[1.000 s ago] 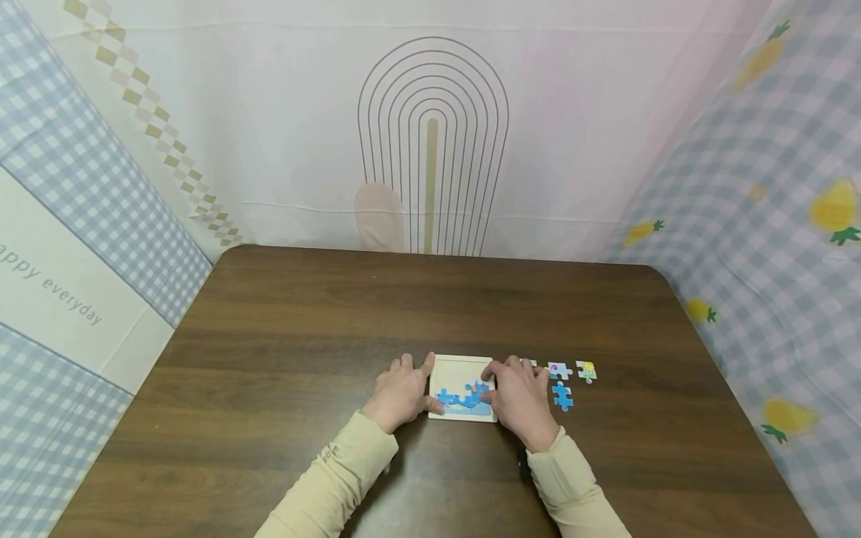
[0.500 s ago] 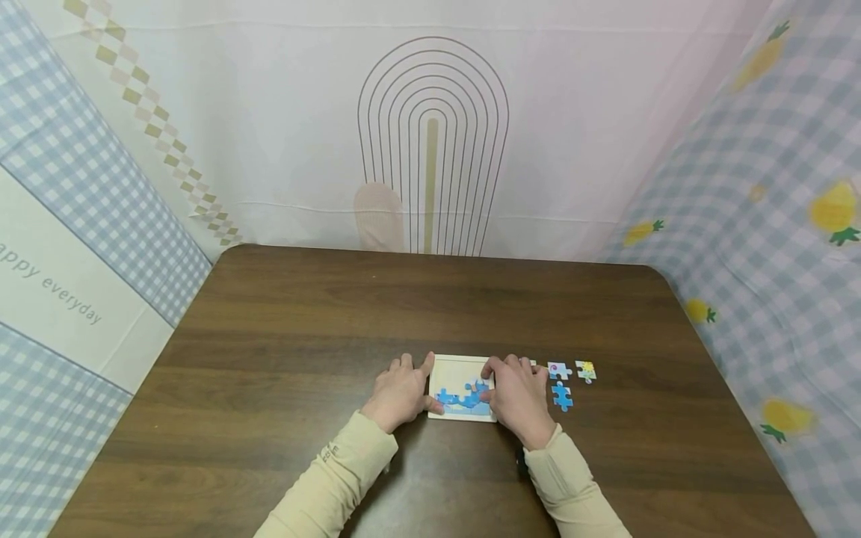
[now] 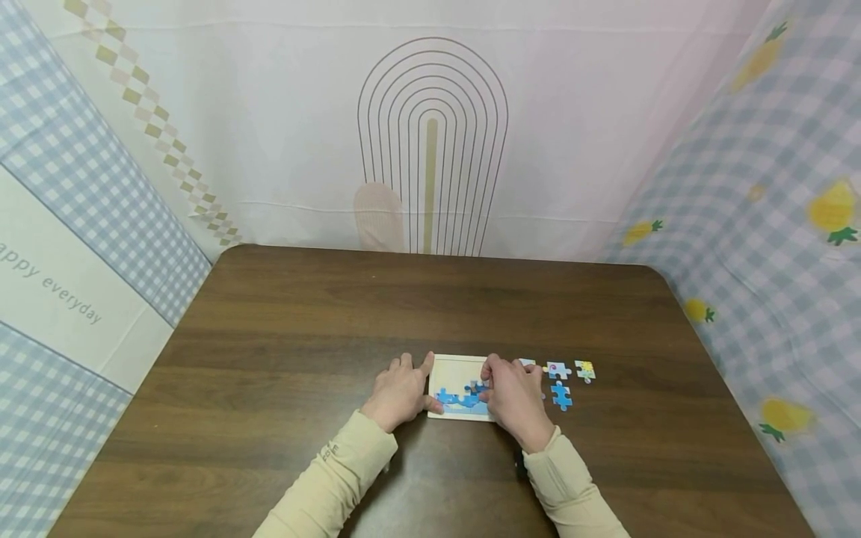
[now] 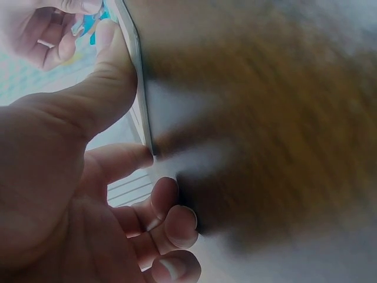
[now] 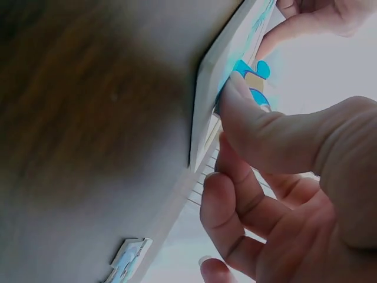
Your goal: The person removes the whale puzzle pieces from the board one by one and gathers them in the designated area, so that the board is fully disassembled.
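Note:
A shallow pale puzzle tray (image 3: 460,358) lies on the table, with joined blue puzzle pieces (image 3: 460,401) along its near side. My left hand (image 3: 397,391) steadies its left side: the thumb lies over the rim and the forefinger touches the far left corner. At the tray's right side, my right hand (image 3: 514,396) pinches a blue and tan puzzle piece (image 5: 255,79) between thumb and forefinger. The right wrist view shows this piece tilted up from the tray, partly covered by the thumb. The tray's right rim is mostly hidden behind the right hand.
Loose puzzle pieces lie right of the tray: a white one with a pink swirl (image 3: 557,370), a yellow-patterned one (image 3: 585,370) and a blue one (image 3: 561,396). Another piece (image 3: 528,362) shows partly behind the right hand. Brown wooden table (image 3: 336,314) surrounds them; a printed curtain (image 3: 289,134) hangs behind.
The right fingers have drawn together and lifted slightly, and the puzzle piece beside them now looks tilted and darker. The left hand and tray stay put.

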`<state>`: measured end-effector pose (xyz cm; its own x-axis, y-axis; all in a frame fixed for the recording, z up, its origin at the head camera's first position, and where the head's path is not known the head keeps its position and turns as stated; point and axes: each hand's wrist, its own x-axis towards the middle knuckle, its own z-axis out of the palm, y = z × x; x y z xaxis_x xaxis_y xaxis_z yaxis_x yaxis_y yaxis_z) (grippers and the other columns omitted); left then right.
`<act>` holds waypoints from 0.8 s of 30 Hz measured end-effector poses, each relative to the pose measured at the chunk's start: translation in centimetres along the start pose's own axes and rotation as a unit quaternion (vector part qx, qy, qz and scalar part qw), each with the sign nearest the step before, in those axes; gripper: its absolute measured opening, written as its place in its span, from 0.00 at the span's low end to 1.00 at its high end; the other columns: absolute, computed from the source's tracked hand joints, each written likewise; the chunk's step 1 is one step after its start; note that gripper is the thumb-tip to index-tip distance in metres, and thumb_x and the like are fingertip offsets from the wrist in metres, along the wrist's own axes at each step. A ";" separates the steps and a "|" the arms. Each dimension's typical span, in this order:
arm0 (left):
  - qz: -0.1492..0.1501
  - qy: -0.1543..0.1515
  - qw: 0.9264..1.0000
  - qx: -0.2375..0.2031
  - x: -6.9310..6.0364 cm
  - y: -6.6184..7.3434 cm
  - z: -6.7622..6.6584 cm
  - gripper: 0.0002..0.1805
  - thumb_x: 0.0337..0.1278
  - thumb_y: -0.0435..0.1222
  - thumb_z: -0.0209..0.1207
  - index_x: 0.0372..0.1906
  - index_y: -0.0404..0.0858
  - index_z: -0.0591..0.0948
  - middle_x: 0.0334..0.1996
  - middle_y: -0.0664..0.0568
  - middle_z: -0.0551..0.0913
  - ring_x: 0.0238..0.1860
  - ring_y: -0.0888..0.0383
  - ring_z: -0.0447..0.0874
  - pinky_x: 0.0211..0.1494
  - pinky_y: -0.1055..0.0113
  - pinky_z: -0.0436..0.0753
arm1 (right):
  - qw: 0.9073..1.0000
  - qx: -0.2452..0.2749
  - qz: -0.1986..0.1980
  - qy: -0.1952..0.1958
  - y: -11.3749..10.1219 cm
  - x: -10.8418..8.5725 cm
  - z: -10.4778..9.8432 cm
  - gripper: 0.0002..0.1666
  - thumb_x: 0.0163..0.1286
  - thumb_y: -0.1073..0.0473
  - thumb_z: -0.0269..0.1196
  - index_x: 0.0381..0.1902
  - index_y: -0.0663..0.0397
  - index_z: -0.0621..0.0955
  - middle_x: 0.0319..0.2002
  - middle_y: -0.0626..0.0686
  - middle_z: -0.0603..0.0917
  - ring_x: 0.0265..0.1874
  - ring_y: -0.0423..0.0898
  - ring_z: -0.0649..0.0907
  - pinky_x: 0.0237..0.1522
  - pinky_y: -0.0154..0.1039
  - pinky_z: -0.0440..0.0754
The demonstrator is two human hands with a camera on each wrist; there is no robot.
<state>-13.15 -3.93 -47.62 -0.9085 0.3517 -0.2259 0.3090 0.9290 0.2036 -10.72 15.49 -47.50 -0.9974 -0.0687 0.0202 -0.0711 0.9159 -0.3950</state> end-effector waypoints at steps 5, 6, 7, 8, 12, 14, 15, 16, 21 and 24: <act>-0.002 -0.001 1.000 -0.001 0.1 0.0 0.0 0.52 0.42 0.62 0.66 0.74 0.46 0.63 0.45 0.40 0.72 0.44 0.47 0.72 0.41 0.53 0.76 | 1.000 0.003 -0.013 0.004 -0.1 -0.1 0.0 0.18 0.51 0.69 0.74 0.30 0.49 0.76 0.19 0.42 0.71 0.28 0.47 0.70 0.53 0.60 0.55; -0.002 -0.002 1.000 -0.001 0.1 0.0 0.0 0.52 0.42 0.62 0.66 0.74 0.46 0.63 0.45 0.40 0.72 0.44 0.47 0.72 0.41 0.53 0.76 | 1.000 0.005 -0.016 0.004 -0.1 -0.1 0.0 0.18 0.51 0.68 0.74 0.30 0.49 0.76 0.19 0.42 0.71 0.28 0.47 0.70 0.53 0.60 0.54; -0.003 -0.003 1.000 -0.002 0.1 0.0 0.0 0.52 0.42 0.62 0.66 0.74 0.46 0.63 0.45 0.40 0.72 0.44 0.47 0.72 0.41 0.53 0.76 | 1.000 0.005 -0.018 0.004 -0.1 -0.1 0.0 0.18 0.51 0.68 0.75 0.31 0.49 0.76 0.18 0.42 0.71 0.28 0.47 0.70 0.53 0.60 0.54; -0.003 -0.003 1.000 -0.002 0.1 0.0 0.0 0.52 0.42 0.62 0.66 0.74 0.46 0.63 0.45 0.40 0.72 0.44 0.47 0.72 0.42 0.53 0.76 | 1.000 0.006 -0.020 0.005 -0.1 -0.1 0.0 0.18 0.51 0.67 0.75 0.31 0.49 0.76 0.18 0.42 0.71 0.29 0.47 0.70 0.53 0.60 0.54; -0.003 -0.004 1.000 -0.005 0.1 0.0 0.0 0.52 0.42 0.61 0.66 0.74 0.46 0.63 0.46 0.39 0.72 0.45 0.46 0.72 0.42 0.52 0.76 | 1.000 0.014 -0.024 0.002 -0.1 -0.3 -0.1 0.18 0.51 0.66 0.75 0.32 0.49 0.76 0.19 0.41 0.71 0.30 0.47 0.70 0.54 0.60 0.53; -0.003 -0.004 1.000 -0.006 0.1 0.0 0.0 0.52 0.43 0.61 0.66 0.74 0.46 0.63 0.47 0.39 0.72 0.46 0.46 0.72 0.43 0.52 0.76 | 0.999 0.027 -0.025 0.003 -0.1 -0.4 -0.1 0.16 0.53 0.65 0.75 0.32 0.48 0.77 0.19 0.41 0.72 0.30 0.46 0.71 0.53 0.59 0.53; -0.002 -0.005 1.000 -0.007 0.1 0.0 0.0 0.52 0.43 0.61 0.66 0.74 0.46 0.63 0.47 0.39 0.72 0.46 0.46 0.72 0.43 0.52 0.76 | 0.999 0.036 -0.026 0.005 -0.1 -0.5 -0.2 0.15 0.54 0.64 0.75 0.32 0.48 0.78 0.19 0.41 0.72 0.30 0.46 0.71 0.53 0.58 0.53; -0.002 -0.005 1.000 -0.007 0.1 0.0 0.0 0.52 0.43 0.61 0.66 0.74 0.46 0.63 0.47 0.39 0.72 0.46 0.46 0.72 0.43 0.52 0.76 | 0.998 0.048 -0.026 0.007 -0.1 -0.6 -0.3 0.14 0.55 0.64 0.74 0.33 0.48 0.78 0.19 0.40 0.72 0.29 0.46 0.71 0.52 0.56 0.53; 0.003 -0.002 1.000 -0.008 0.0 -0.1 0.0 0.52 0.43 0.61 0.66 0.75 0.46 0.63 0.47 0.38 0.73 0.45 0.46 0.72 0.42 0.53 0.76 | 0.994 0.102 -0.021 0.024 0.4 -1.0 -1.4 0.09 0.59 0.62 0.72 0.32 0.46 0.81 0.20 0.40 0.75 0.27 0.43 0.72 0.48 0.52 0.54; 0.004 -0.001 1.000 -0.009 0.0 -0.1 0.0 0.53 0.43 0.61 0.66 0.75 0.46 0.62 0.46 0.39 0.73 0.44 0.46 0.72 0.40 0.53 0.76 | 0.992 0.124 -0.011 0.032 1.4 -1.2 -2.6 0.07 0.59 0.62 0.71 0.33 0.47 0.82 0.21 0.41 0.77 0.25 0.42 0.74 0.47 0.49 0.57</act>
<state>-13.19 -4.06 -47.68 -0.9054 0.3599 -0.2253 0.3117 0.9237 0.2229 -9.64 17.89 -45.63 -0.9947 -0.0555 0.0866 -0.0968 0.7890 -0.6067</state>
